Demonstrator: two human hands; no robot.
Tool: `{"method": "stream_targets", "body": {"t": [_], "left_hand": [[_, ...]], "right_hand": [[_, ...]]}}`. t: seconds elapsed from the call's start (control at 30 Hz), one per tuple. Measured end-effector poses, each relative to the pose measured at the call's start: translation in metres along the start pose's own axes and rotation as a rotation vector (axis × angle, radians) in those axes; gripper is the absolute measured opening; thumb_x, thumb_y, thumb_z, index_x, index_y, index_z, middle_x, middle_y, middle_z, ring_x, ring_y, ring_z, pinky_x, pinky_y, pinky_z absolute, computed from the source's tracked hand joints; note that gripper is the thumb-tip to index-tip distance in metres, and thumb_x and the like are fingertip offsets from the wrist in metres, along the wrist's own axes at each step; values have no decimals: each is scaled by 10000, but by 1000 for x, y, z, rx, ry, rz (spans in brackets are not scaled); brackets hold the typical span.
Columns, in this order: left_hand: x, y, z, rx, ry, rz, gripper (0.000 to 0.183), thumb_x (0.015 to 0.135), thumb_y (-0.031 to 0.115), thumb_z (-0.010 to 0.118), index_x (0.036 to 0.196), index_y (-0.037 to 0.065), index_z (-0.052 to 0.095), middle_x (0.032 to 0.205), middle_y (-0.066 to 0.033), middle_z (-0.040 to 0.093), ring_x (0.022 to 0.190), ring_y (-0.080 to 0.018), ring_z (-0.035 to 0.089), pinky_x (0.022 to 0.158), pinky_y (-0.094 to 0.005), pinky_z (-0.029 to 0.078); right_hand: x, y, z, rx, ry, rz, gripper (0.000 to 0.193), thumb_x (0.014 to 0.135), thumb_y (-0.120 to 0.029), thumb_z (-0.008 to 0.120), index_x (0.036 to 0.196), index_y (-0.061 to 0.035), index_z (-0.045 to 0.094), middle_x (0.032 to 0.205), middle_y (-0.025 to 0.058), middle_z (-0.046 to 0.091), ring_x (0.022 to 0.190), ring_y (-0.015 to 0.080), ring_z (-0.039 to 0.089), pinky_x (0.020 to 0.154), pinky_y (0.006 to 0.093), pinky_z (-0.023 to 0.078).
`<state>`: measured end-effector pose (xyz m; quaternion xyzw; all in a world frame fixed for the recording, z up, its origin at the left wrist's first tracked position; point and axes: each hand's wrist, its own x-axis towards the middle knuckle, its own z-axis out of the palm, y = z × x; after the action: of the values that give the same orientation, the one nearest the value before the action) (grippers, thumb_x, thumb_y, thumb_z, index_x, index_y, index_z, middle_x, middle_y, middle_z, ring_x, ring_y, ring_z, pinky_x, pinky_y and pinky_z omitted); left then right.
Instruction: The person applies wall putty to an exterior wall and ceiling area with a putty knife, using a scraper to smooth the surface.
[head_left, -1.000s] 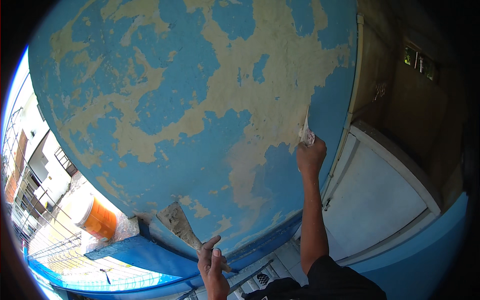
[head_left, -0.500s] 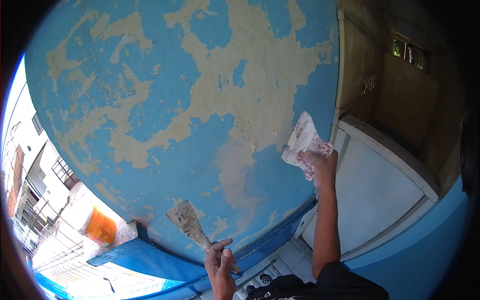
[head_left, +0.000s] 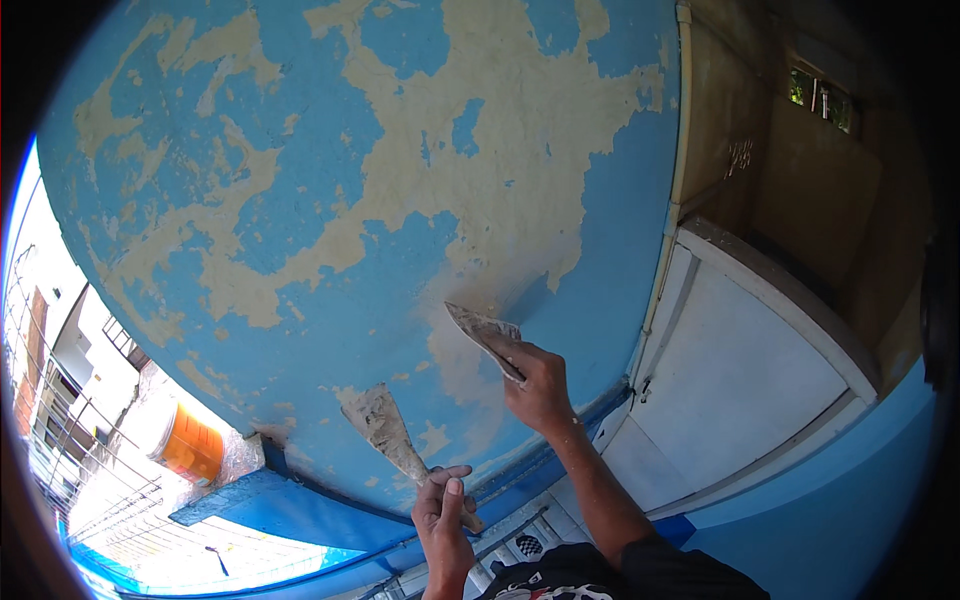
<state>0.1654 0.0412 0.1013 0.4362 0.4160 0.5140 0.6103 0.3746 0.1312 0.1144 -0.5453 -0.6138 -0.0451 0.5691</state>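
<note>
My left hand (head_left: 443, 520) is wrapped round the handle of a putty knife (head_left: 380, 425). Its wide, stained blade points up and left, low in front of the wall. My right hand (head_left: 538, 388) grips a flat putty spreader (head_left: 484, 334), smeared whitish and grey and seen nearly edge-on. The far edge of the spreader is at the wall, on a smooth pale patch of filler (head_left: 455, 335); whether it presses there I cannot make out. Around it the blue painted wall (head_left: 330, 310) shows large cream areas where the paint has come off.
A cream pipe (head_left: 676, 180) runs up the wall's right edge. Right of it stands a white door or panel (head_left: 740, 370). At lower left, an orange and white bucket (head_left: 190, 445) sits by a blue ledge (head_left: 290, 510), with a wire grid beyond.
My right hand has moved left and down with the spreader, from beside the wall's right edge to the filler patch, and the spreader has turned edge-on. My left hand has hardly moved.
</note>
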Motion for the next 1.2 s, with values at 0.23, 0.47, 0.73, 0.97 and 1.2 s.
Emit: {"method": "stream_targets", "body": {"t": [0.23,0.47,0.73,0.97,1.2], "left_hand": [[-5,-9,-10,81,-36,32,333,988,320,655,1067,-3,675,764,32,463,691,-111,525,619,-253,420],[6,-3,-13,-27,90,22,343,998,313,634,1046,-25,663,743,49,427,657,-60,399,608,-255,383],[5,-21,-3,25,-12,-47,339,990,317,651,1021,-19,674,744,27,453,676,-94,459,624,-264,411],[6,-26,-8,9,41,-100,335,988,314,655,977,-17,707,926,-31,541,669,-110,537,600,-263,415],[2,-26,-5,97,-31,54,331,994,298,649,953,-27,693,811,0,494,633,-87,489,580,-256,409]], "right_hand": [[61,58,-102,-100,109,-96,489,819,93,672,1274,-85,694,1211,152,715,1067,319,713,884,387,595],[5,129,-63,-343,-158,-290,625,695,110,738,1264,-147,702,1287,79,689,1257,293,616,1045,415,528],[66,92,-129,-117,139,-211,590,754,92,730,1278,-178,695,1301,83,683,1190,287,657,1011,423,550],[2,103,-52,-265,-110,-218,464,844,114,646,1249,-105,707,1236,121,710,1171,275,675,987,360,548],[47,147,-126,466,349,372,340,895,22,654,1233,49,672,1094,149,730,990,182,695,852,306,556]]}}
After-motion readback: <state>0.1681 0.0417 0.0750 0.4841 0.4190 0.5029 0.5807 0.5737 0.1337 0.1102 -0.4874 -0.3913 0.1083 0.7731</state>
